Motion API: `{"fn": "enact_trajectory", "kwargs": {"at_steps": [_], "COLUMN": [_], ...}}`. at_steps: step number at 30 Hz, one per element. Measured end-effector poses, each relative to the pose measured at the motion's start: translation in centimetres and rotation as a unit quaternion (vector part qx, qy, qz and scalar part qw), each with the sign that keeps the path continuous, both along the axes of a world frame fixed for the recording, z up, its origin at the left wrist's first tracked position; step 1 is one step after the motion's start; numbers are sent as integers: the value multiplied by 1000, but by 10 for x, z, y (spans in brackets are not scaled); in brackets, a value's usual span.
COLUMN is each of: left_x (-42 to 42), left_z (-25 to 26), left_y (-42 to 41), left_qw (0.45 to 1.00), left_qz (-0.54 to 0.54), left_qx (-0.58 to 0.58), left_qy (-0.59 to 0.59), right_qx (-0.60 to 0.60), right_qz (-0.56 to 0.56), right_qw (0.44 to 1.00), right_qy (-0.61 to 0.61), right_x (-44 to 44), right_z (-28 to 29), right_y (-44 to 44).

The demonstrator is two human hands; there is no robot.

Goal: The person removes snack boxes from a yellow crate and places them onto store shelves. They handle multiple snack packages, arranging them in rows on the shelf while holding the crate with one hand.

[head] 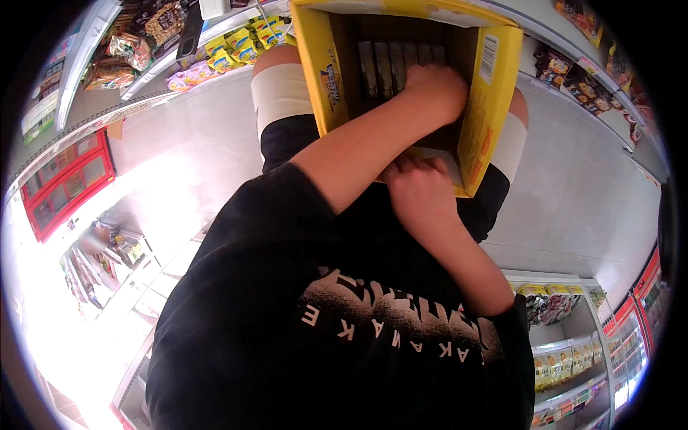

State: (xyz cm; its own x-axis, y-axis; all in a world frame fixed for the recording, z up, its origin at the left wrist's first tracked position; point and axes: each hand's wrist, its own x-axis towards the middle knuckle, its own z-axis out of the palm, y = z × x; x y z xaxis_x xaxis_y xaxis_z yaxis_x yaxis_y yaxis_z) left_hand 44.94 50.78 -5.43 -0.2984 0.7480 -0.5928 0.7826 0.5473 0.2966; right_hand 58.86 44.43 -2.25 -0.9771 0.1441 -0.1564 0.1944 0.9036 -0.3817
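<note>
An open yellow cardboard box [497, 107], printed on its sides, stands between my knees. Inside, at its far end, several slim upright packs [382, 67] are lined up in a row. My left hand [436, 91] reaches down into the box at the right end of this row, its fingertips hidden, so whether it holds a pack cannot be told. My right hand [422, 183] is at the near wall of the box, its fingers curled over the edge by a pale flap.
Shelves with bagged snacks [236, 45] stand ahead on the left, and more packaged food [583, 88] lies on shelves at the right. Behind on the right is a shelf unit [570, 341]. Red-framed cases [70, 183] stand at the left, beyond the grey floor [564, 199].
</note>
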Motion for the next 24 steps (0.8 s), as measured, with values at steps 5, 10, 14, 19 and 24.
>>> {"fn": "enact_trajectory", "kwargs": {"at_steps": [5,10,14,19,24], "left_x": [-10,-40,-57,-69,-83], "left_z": [25,19,-11,-45,-82], "left_y": [-78,-140,-162,-152,-144], "left_qw": [937,806,900,928,921], "left_qz": [23,154,273,331,331], "left_qx": [326,523,334,160,181], "left_qy": [123,231,59,-69,-94], "right_qx": [28,38,44,56,72], "right_qz": [10,-6,-18,-15,-23], "right_qw": [999,999,998,996,995], "right_qy": [-27,-2,-35,-72,-63], "right_x": [-9,-17,-23,-31,-44], "right_z": [1,-13,-31,-61,-81], "right_y": [0,0,-1,2,7]}}
